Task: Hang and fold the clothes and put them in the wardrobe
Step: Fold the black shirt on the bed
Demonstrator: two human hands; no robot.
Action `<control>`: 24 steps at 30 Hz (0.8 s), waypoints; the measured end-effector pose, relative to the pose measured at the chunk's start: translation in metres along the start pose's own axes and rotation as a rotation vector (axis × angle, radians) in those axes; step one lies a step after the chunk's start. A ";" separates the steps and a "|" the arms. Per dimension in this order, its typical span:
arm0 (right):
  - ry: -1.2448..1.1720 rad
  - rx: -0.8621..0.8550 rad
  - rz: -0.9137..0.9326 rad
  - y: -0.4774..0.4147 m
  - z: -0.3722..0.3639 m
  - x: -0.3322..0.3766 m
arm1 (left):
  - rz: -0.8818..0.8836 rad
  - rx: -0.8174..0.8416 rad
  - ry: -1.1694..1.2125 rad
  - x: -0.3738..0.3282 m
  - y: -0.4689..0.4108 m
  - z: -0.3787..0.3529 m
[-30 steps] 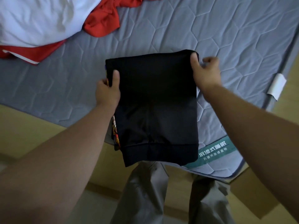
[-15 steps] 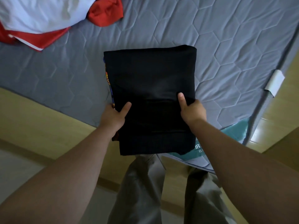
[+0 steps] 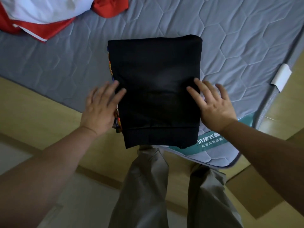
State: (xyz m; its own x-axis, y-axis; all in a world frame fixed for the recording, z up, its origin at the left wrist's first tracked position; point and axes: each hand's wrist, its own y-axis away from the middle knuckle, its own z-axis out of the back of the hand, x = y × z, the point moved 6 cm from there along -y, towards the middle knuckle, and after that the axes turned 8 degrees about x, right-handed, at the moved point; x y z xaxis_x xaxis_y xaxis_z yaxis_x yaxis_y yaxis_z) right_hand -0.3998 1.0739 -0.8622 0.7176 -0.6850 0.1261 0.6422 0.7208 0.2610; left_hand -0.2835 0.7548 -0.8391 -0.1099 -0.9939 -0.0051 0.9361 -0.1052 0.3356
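While the folded black garment [image 3: 154, 89] lies at the near edge of the bed [image 3: 230, 38], the left hand [image 3: 100, 106] and right hand [image 3: 213, 104] rest flat-fingered against its sides, gripping nothing — folding looks finished; next, slide under and lift it toward the wardrobe.

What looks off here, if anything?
The black fold lies skewed, its near-left corner hanging past the mattress edge. A patterned layer pokes out along its left side. The red and white clothes lie unfolded at far left.
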 end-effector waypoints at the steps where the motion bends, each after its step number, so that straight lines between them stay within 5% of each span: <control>1: 0.065 0.025 0.074 -0.003 -0.004 0.002 | -0.137 0.038 -0.076 -0.009 -0.003 -0.005; 5: 0.233 0.043 0.210 -0.009 -0.016 -0.003 | -0.472 0.156 -0.245 -0.018 -0.024 -0.025; 9: 0.249 -0.002 0.366 -0.006 -0.009 0.007 | -0.550 0.240 -0.207 -0.006 -0.040 -0.026; 12: 0.026 0.106 0.411 -0.004 0.005 0.009 | -0.592 0.263 -0.040 0.001 -0.039 -0.016; 15: -0.488 0.167 0.287 -0.015 0.024 0.003 | -0.517 0.329 0.226 0.013 -0.040 -0.007; 18: -0.767 0.251 -0.091 -0.037 0.030 -0.024 | -0.306 0.308 0.606 0.021 -0.040 0.009; 20: -1.001 0.287 -0.385 -0.049 0.027 -0.043 | -0.190 0.186 0.579 0.024 -0.042 0.020; 24: -1.320 0.303 -0.601 -0.079 0.017 -0.052 | -0.110 0.189 0.522 0.026 -0.050 0.006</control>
State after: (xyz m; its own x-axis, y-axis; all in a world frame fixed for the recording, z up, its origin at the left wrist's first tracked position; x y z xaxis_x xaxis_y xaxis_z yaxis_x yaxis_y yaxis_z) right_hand -0.4926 1.0504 -0.8728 -0.4936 -0.5843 0.6441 0.5485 0.3656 0.7520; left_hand -0.3347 0.7345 -0.8504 0.0216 -0.8666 -0.4985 0.8469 -0.2491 0.4698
